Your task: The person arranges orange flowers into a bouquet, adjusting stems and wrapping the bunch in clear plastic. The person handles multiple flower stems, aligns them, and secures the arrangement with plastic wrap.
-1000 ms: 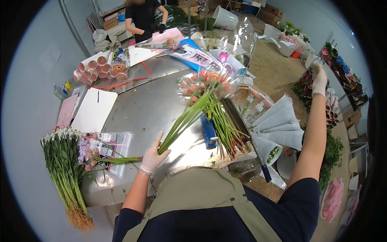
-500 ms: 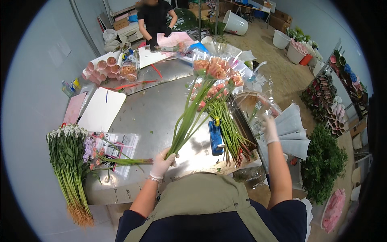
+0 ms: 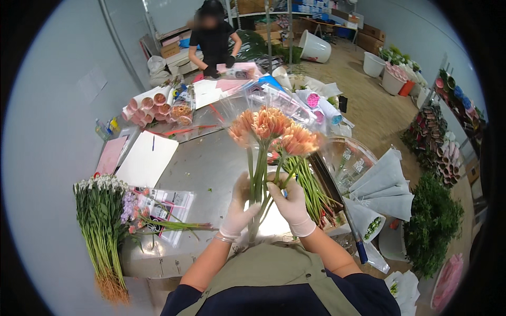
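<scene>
A bunch of orange flowers [image 3: 271,126] with long green stems stands upright before me, blooms at the top. My left hand [image 3: 240,210], in a pale glove, is closed round the stems from the left. My right hand [image 3: 290,204], gloved likewise, grips the stems from the right, thumb toward me. Clear film shows behind the blooms; whether it touches them I cannot tell. Beyond my right hand, more green stems [image 3: 311,184] lie on the metal table [image 3: 197,158], their flowers mostly hidden by the held bunch.
At the left lie a white-flowered bunch [image 3: 100,210], small pink flowers [image 3: 139,216] and a white board [image 3: 147,158]. Pink-wrapped bundles [image 3: 150,108] are stacked far left. White paper cones [image 3: 385,181] stand right of the table. Across it, a co-worker [image 3: 213,42] in black gloves handles wrapped flowers.
My right hand has come left from the clear wrapping beside the table onto the stems. The bunch has turned more upright and nearer me. My left hand has moved up the stems.
</scene>
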The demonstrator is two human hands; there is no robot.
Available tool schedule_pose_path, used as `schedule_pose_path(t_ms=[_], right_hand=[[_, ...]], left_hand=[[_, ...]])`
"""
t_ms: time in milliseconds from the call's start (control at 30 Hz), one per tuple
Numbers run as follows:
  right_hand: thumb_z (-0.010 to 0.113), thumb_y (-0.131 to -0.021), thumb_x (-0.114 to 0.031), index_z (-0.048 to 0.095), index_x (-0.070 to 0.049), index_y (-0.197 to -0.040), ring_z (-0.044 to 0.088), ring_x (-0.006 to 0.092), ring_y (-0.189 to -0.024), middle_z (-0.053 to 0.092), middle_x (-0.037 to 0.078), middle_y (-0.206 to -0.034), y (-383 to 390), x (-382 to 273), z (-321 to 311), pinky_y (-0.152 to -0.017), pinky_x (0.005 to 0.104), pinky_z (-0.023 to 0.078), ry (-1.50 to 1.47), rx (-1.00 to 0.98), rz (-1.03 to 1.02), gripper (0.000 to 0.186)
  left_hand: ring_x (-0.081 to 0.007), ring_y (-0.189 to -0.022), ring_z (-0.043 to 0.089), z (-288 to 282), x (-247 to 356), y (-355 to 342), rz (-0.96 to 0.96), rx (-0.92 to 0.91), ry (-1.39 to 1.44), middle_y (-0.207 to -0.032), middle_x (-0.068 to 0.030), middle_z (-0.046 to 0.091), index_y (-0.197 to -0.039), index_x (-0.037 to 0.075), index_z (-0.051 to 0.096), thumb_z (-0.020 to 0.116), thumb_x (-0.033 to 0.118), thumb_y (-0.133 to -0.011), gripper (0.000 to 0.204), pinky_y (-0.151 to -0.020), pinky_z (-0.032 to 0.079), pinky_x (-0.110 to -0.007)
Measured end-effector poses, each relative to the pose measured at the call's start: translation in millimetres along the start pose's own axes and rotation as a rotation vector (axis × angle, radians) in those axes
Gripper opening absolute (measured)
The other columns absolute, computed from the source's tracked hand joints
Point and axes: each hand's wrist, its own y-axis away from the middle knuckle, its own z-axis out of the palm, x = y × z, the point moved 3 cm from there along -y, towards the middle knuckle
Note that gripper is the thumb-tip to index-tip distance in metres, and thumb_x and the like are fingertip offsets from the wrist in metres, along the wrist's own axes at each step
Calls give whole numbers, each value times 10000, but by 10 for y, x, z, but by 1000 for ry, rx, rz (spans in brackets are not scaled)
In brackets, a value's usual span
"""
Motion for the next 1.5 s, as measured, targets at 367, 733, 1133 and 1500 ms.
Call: schedule_pose_path(t_ms=[367, 733, 1133, 1500], right_hand=[[604, -877, 11, 643, -6, -1011, 654, 150, -797, 686, 89, -878, 75, -481, 8, -735, 279, 511, 92, -112, -186, 140], [522, -941, -16, 578, -8, -1007, 610, 123, -889, 650, 63, -984, 61, -346, 135, -810, 270, 482, -202, -127, -67, 87], [528, -919, -32, 479, -68, -971, 583, 192, -1022, 636, 122, -1064, 32, -299, 133, -955, 361, 435, -496, -188, 99, 79], [591, -874, 30, 647, -42, -1095, 540, 52, -852, 611, -39, -911, -14, -247, 212, -764, 210, 424, -415, -218, 260, 239]], left_hand=[[-88, -864, 600, -117, 512, -22, -120, 86, 83, -987, -34, 669, -1209, -11, 592, 533, 62, -942, 283, -754, 465, -214], [-140, -873, 630, -196, 539, -45, -100, 135, 224, -984, -89, 667, -1162, -24, 540, 496, 145, -994, 242, -789, 506, -268], [-96, -852, 574, -189, 393, -26, -61, 320, 245, -971, -38, 614, -1069, 22, 567, 572, 90, -955, 133, -775, 478, -257], [-43, -684, 495, -43, 490, -33, -73, 368, 47, -789, 40, 560, -993, 52, 585, 670, 89, -873, 152, -602, 416, -205]])
